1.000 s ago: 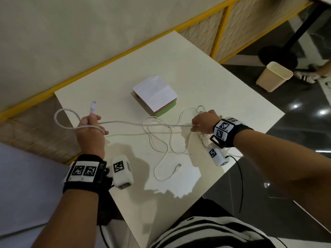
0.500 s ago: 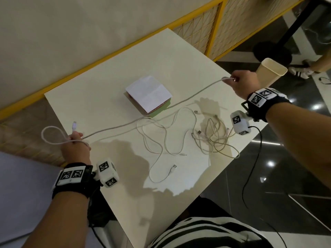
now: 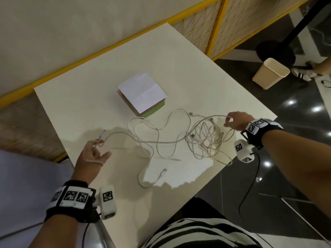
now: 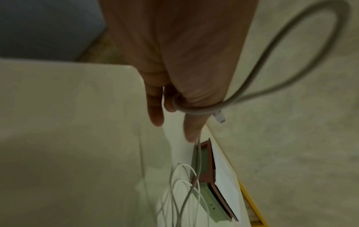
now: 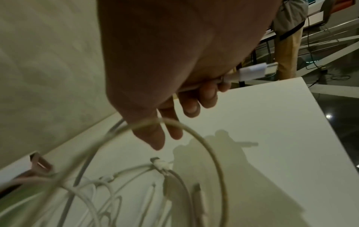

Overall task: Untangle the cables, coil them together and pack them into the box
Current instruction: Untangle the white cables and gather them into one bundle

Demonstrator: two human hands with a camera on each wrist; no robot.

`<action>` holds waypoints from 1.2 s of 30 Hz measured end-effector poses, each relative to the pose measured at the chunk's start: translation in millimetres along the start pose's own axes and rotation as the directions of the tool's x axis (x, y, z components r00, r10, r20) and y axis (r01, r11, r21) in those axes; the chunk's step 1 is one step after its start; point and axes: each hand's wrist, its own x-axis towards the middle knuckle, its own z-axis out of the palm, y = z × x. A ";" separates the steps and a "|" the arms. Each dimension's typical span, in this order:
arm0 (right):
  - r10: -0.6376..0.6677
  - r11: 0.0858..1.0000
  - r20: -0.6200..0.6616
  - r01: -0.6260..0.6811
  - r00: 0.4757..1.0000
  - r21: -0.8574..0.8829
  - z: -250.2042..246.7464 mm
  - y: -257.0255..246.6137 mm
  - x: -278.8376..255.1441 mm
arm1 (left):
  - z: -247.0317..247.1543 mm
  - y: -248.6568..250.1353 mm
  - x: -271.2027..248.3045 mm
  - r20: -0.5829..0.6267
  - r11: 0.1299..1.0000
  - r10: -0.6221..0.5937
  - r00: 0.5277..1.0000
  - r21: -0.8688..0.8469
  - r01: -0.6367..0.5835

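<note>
Several white cables lie tangled [image 3: 206,142] on the white table [image 3: 161,51], right of centre. One long white cable [image 3: 125,135] runs from that tangle to my left hand [image 3: 100,149], which pinches it near its plug; a loop of it [image 4: 194,112] wraps round the hand [image 4: 172,129]. My right hand [image 3: 228,120] pinches the same cable above the tangle's far right, and its other fingers grip the cable just behind a white plug [image 5: 250,72]. The box [image 3: 154,111], green-sided with a white sheet [image 3: 143,92] on top, sits behind the cables.
A loose cable end with a USB plug [image 3: 163,171] lies near the table's front edge. A beige waste bin [image 3: 270,72] and another person's foot [image 3: 302,74] are on the dark floor to the right. A yellow-framed partition [image 3: 216,24] stands behind the table.
My right hand came back from far out to the right to just above the tangle, and the taut cable went slack. My left hand rose over the table with the loop now round it.
</note>
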 end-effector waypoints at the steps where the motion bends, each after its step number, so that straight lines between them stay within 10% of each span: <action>1: 0.016 1.000 -0.008 -0.017 1.000 -0.014 4.0 2.3 2.7 | -3.9 -3.2 -4.2 0.019 0.999 0.000 1.000 0.042 0.000; 6: 0.024 0.997 -0.007 -0.025 1.000 -0.070 8.0 1.8 20.2 | -16.5 6.1 -19.0 -0.222 0.993 -0.037 0.974 0.101 0.060; 12: 0.023 0.970 -0.197 0.026 0.980 0.243 -9.8 -5.2 42.6 | -1.2 25.4 -25.7 -0.373 0.893 -0.249 0.894 -0.445 0.063; 16: -0.346 0.901 -0.309 0.405 0.886 0.154 -23.5 -53.4 5.3 | 9.2 32.2 -29.8 -0.352 0.811 -0.279 0.893 -0.585 0.023; 20: -0.614 0.769 0.061 0.615 0.787 -0.175 10.4 -108.6 -39.1 | 18.5 35.3 -28.8 -0.288 0.724 -0.286 0.914 -0.690 0.009; 25: -0.423 0.795 0.293 0.506 0.858 -0.334 58.8 -128.0 -53.9 | 27.9 50.4 -34.8 -0.237 0.731 -0.229 0.944 -0.682 0.006; 36: -0.143 0.987 0.145 0.152 0.979 -0.056 87.5 -127.7 -63.4 | 42.7 68.4 -32.7 0.058 0.812 -0.020 0.998 -0.582 0.050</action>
